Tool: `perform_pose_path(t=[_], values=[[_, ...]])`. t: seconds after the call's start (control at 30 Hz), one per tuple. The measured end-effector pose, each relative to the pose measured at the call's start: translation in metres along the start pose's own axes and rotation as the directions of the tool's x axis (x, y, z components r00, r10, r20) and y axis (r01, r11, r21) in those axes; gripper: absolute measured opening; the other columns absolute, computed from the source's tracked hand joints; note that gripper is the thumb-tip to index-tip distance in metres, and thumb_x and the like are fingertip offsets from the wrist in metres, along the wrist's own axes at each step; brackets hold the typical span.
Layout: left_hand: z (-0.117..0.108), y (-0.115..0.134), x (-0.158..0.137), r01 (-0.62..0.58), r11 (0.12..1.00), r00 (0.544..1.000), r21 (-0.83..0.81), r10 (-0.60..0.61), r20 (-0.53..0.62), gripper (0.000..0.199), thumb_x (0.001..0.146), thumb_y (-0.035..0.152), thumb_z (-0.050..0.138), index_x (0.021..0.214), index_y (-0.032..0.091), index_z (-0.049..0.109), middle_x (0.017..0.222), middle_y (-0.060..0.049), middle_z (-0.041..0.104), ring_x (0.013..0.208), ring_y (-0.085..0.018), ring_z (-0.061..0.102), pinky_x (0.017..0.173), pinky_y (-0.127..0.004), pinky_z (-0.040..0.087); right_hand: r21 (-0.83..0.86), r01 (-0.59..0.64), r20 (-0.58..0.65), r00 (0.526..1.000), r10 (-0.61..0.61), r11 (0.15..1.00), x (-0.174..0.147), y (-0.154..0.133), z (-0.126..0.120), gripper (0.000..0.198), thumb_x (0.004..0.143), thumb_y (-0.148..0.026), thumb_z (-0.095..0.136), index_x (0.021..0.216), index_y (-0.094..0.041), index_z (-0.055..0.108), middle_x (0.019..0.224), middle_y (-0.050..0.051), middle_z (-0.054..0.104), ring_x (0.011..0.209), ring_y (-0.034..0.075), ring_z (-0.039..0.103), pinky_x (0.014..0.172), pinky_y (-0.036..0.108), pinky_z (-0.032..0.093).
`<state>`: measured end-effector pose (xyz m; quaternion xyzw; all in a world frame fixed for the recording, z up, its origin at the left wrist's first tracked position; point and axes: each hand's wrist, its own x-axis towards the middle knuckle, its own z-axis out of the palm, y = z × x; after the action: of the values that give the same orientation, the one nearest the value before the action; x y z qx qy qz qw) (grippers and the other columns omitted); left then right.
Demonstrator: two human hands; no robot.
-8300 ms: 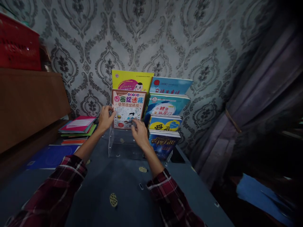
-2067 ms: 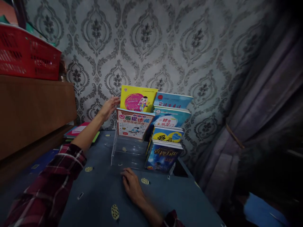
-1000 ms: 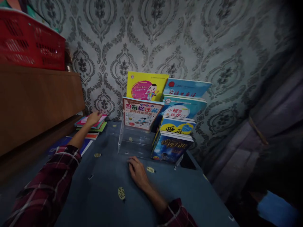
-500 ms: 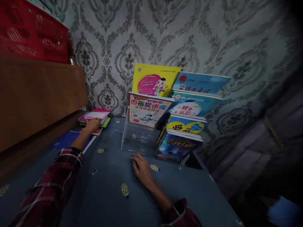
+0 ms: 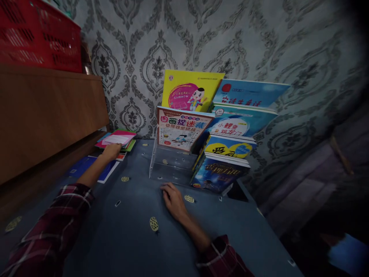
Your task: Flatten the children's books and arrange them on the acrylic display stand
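Note:
At the left back of the table, my left hand point(image 5: 112, 152) is at the near edge of a small pile of books, its fingers curled and partly hidden. A pink book point(image 5: 121, 137) tops this pile. What the fingers hold there I cannot make out. An orange-edged book point(image 5: 121, 156) lies low beside the hand, and a blue book point(image 5: 92, 168) lies flat under the wrist. My right hand point(image 5: 175, 201) rests on the table with loosely bent fingers apart, holding nothing. It is just in front of the clear book rack point(image 5: 173, 177).
Upright in the rack stand a yellow book point(image 5: 191, 90), a brown-bordered picture book point(image 5: 184, 130) and several blue books point(image 5: 220, 175). A wooden cabinet point(image 5: 52, 115) with a red basket point(image 5: 60, 42) on it borders the left. A curtain point(image 5: 314, 192) hangs at the right.
My left hand has drawn slightly back from the pink book's top to the pile's near edge. The right hand stays on the table. The view has shifted a little.

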<state>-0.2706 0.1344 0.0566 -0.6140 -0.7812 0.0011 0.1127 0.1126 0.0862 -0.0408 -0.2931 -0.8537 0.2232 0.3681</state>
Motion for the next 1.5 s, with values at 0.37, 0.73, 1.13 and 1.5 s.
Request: perform_pose_path(t=[0.37,0.73,1.13,1.5], values=[[-0.015,-0.009,-0.007,0.113,0.991,0.986,-0.075,-0.121,-0.113,0.039,0.099,0.031,0.038,0.116,0.016,0.070,0.114,-0.022,0.074,0.109,-0.035,0.068,0.087,-0.041,0.051,-0.010,0.001,-0.005,1.000,-0.001,1.000,0.000,0.003,0.002,0.034,0.093,-0.008,0.048,0.111,-0.022,0.073,0.112,0.010,0.070,0.104,0.022,0.068,0.093,0.036,0.056],[-0.026,-0.022,-0.015,0.238,0.955,0.941,-0.177,-0.272,-0.202,0.043,0.101,0.042,0.039,0.129,0.025,0.068,0.117,-0.015,0.075,0.109,-0.034,0.068,0.082,-0.037,0.050,0.002,0.002,-0.003,1.000,-0.002,1.000,-0.001,0.005,0.003,0.032,0.092,-0.009,0.049,0.109,-0.021,0.073,0.112,0.010,0.069,0.103,0.023,0.068,0.091,0.037,0.056],[-0.023,-0.013,-0.031,0.195,0.963,0.946,-0.186,-0.234,-0.222,0.038,0.100,0.043,0.044,0.120,0.027,0.072,0.112,-0.011,0.077,0.106,-0.033,0.069,0.080,-0.036,0.049,-0.022,-0.002,-0.006,1.000,0.002,1.000,-0.001,0.004,0.003,0.034,0.093,-0.007,0.047,0.109,-0.022,0.073,0.114,0.010,0.069,0.104,0.022,0.068,0.093,0.037,0.056],[-0.008,0.019,-0.049,0.008,0.973,0.973,-0.231,-0.060,-0.221,0.030,0.097,0.028,0.046,0.106,0.024,0.075,0.115,-0.011,0.076,0.117,-0.030,0.063,0.088,-0.037,0.048,-0.009,0.009,-0.019,1.000,-0.009,1.000,-0.001,0.010,0.005,0.030,0.092,-0.009,0.050,0.107,-0.021,0.073,0.112,0.010,0.070,0.104,0.023,0.068,0.093,0.038,0.056]])
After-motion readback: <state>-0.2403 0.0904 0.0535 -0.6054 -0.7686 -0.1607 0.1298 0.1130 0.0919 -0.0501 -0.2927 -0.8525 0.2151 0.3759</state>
